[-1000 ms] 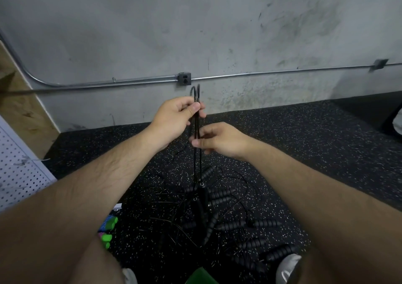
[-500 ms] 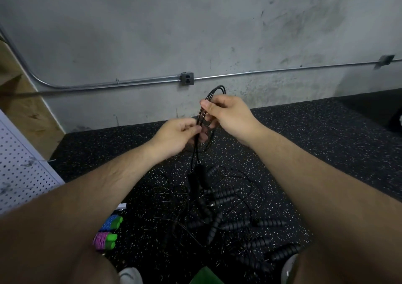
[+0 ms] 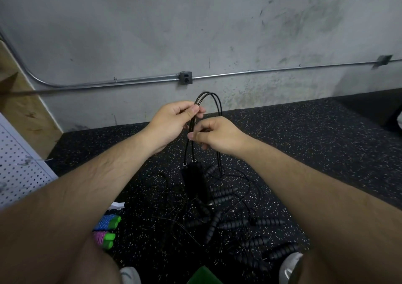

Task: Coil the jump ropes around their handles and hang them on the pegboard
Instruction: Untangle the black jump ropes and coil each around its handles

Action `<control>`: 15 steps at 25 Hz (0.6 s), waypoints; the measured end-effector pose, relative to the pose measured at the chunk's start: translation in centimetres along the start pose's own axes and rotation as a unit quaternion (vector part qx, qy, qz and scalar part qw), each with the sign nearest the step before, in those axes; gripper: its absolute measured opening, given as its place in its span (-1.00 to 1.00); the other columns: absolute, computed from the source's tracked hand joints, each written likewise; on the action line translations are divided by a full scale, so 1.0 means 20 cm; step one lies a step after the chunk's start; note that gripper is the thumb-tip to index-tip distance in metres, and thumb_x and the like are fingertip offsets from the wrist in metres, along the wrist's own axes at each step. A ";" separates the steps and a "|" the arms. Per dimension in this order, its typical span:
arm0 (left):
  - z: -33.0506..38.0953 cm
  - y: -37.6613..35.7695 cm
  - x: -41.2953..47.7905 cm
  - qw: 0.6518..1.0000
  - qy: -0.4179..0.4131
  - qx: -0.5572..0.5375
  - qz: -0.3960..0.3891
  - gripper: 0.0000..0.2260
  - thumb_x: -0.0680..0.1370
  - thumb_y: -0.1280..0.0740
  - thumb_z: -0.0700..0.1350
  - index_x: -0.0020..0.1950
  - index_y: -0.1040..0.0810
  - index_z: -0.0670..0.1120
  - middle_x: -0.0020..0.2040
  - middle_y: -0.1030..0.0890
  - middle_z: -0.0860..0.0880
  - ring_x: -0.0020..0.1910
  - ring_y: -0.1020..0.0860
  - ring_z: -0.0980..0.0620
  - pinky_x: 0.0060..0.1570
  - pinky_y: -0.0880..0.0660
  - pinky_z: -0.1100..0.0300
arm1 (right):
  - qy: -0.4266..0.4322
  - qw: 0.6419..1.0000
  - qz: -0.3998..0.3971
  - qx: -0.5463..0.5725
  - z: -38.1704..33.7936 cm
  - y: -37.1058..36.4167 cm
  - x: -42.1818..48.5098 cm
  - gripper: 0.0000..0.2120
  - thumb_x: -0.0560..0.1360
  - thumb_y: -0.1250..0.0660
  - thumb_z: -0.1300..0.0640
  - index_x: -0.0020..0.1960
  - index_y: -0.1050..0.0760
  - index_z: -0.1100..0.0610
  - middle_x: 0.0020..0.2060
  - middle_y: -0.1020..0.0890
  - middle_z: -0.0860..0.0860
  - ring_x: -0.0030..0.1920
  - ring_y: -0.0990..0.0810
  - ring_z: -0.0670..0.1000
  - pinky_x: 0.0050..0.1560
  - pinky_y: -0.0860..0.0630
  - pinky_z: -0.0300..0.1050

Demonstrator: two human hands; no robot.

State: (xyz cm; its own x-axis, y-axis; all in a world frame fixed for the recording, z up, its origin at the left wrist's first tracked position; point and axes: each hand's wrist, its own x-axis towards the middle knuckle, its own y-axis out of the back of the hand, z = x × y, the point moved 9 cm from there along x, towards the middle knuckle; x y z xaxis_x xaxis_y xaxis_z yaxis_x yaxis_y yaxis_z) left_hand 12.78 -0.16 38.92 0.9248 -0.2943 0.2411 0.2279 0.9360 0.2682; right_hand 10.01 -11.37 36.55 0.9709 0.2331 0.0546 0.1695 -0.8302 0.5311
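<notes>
My left hand pinches the doubled black jump rope just below where it arches into a loop. A little lower, my right hand pinches the same strands. The rope's two black handles hang side by side under my hands, above the floor. A white pegboard stands at the left edge.
Several more black jump ropes with ribbed handles lie tangled on the speckled black rubber floor. Green-handled ropes, blue and pink, lie by my left leg. A grey concrete wall with a conduit pipe is ahead. My shoes show at the bottom.
My left hand has risen to the top of the rope while my right hand has dropped below it. The loop above my hands is now taller, and the handles hang higher.
</notes>
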 end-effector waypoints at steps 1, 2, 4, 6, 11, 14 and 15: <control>-0.01 0.00 0.00 1.000 0.006 -0.008 -0.003 -0.82 0.68 -0.26 -0.08 0.10 -0.67 0.03 0.04 -0.71 0.08 -0.01 -0.61 0.22 0.05 -0.51 0.24 | 0.002 1.000 0.007 -0.005 -0.02 0.00 0.00 -0.85 0.53 -0.46 0.09 -0.17 -0.62 0.13 -0.31 -0.60 -0.07 -0.36 -0.58 -0.06 -0.34 -0.47 -0.31; -0.02 0.00 -0.01 1.000 0.019 -0.015 -0.005 -0.81 0.69 -0.24 -0.04 0.15 -0.65 0.03 0.10 -0.70 0.09 0.05 -0.60 0.22 0.16 -0.52 0.20 | 0.004 1.000 0.022 -0.009 -0.03 0.02 0.00 -0.84 0.54 -0.45 0.09 -0.15 -0.62 0.17 -0.33 -0.57 -0.09 -0.40 -0.56 -0.07 -0.38 -0.46 -0.30; -0.10 0.02 -0.04 0.998 0.059 -0.017 -0.024 -0.81 0.68 -0.23 0.02 0.18 -0.62 0.08 0.15 -0.68 0.08 0.17 -0.60 0.12 0.37 -0.45 0.05 | 0.012 0.998 0.064 0.000 -0.06 0.07 0.01 -0.80 0.56 -0.42 0.09 -0.15 -0.61 0.22 -0.35 -0.60 0.03 -0.41 -0.54 -0.07 -0.39 -0.45 -0.27; -0.16 0.01 -0.07 0.995 0.058 0.033 -0.074 -0.81 0.68 -0.24 0.01 0.15 -0.65 0.06 0.12 -0.71 0.02 0.20 -0.62 -0.08 0.39 -0.43 -0.09 | 0.013 0.995 0.098 0.035 -0.08 0.12 0.02 -0.79 0.57 -0.40 0.10 -0.17 -0.60 0.20 -0.31 -0.63 0.09 -0.40 -0.57 -0.07 -0.36 -0.48 -0.27; -0.17 -0.02 -0.09 0.991 0.041 0.083 -0.093 -0.83 0.67 -0.28 -0.14 0.12 -0.67 -0.09 0.04 -0.74 -0.01 0.13 -0.66 -0.09 0.33 -0.48 -0.07 | 0.006 0.990 0.120 0.079 -0.06 0.17 0.04 -0.77 0.56 -0.42 0.10 -0.15 -0.62 0.26 -0.35 -0.63 0.02 -0.40 -0.57 -0.04 -0.27 -0.53 -0.18; -0.17 -0.03 -0.08 0.993 0.040 0.075 -0.086 -0.85 0.65 -0.32 -0.14 0.09 -0.68 -0.12 0.00 -0.74 -0.07 0.12 -0.66 -0.18 0.30 -0.49 -0.11 | -0.002 0.987 0.112 0.115 -0.03 0.16 0.04 -0.77 0.56 -0.42 0.14 -0.12 -0.63 0.32 -0.33 -0.64 0.05 -0.38 -0.59 0.00 -0.27 -0.54 -0.18; -0.17 -0.03 -0.08 0.992 0.044 0.081 -0.080 -0.86 0.64 -0.33 -0.14 0.07 -0.69 -0.10 -0.02 -0.74 -0.06 0.09 -0.67 -0.17 0.26 -0.51 -0.10 | -0.004 0.986 0.108 0.129 -0.03 0.16 0.03 -0.78 0.57 -0.41 0.15 -0.10 -0.63 0.33 -0.32 -0.64 0.07 -0.37 -0.59 0.01 -0.27 -0.55 -0.18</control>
State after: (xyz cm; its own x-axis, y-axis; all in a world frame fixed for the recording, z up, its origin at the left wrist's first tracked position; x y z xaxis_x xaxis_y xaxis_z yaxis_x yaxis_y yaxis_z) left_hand 12.23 0.35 35.20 0.9053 -0.4123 0.1022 0.3292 0.8330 0.4446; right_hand 11.10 -13.56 38.68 0.9901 0.0346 0.1359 -0.0041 -0.9616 0.2746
